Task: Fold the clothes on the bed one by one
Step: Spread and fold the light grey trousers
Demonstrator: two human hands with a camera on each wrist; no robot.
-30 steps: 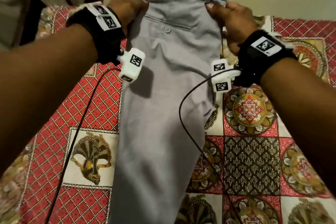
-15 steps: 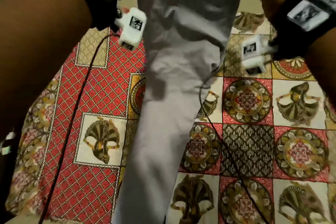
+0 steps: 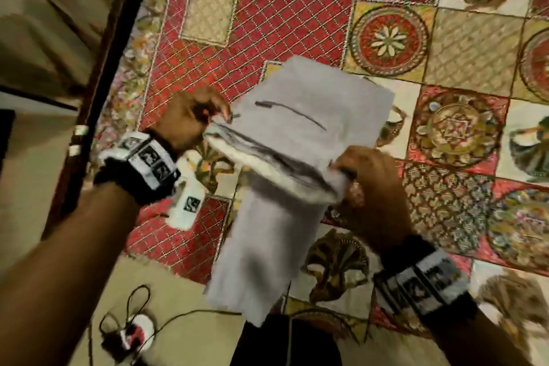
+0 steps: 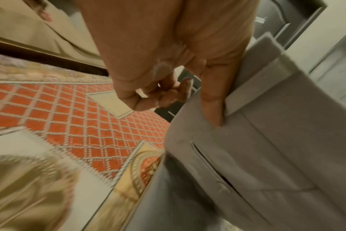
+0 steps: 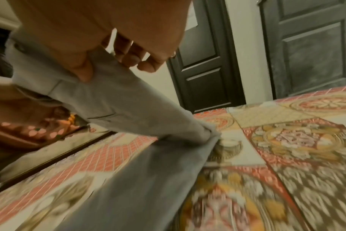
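Note:
Grey trousers [image 3: 300, 128] lie doubled over on the patterned bedspread [image 3: 297, 9], with the fold at the far end and the legs running toward me. My left hand [image 3: 215, 120] pinches the left end of the waistband, and my right hand [image 3: 349, 171] pinches the right end. The waistband hangs between them, lifted a little above the lower layer. In the left wrist view one finger [image 4: 213, 107] lies along the waistband of the trousers [image 4: 267, 156]. In the right wrist view my thumb [image 5: 83, 70] presses the trousers [image 5: 118, 109].
The bed's dark wooden edge [image 3: 98, 98] runs down the left side, with pale floor beyond it. A black cable and a small red-and-white object [image 3: 136, 333] lie on the floor near me. Dark panelled doors [image 5: 205, 62] stand beyond the bed.
The trousers hung from the waistband held high. Both hands have since brought the waistband down and toward me, so the upper half now lies doubled over the legs.

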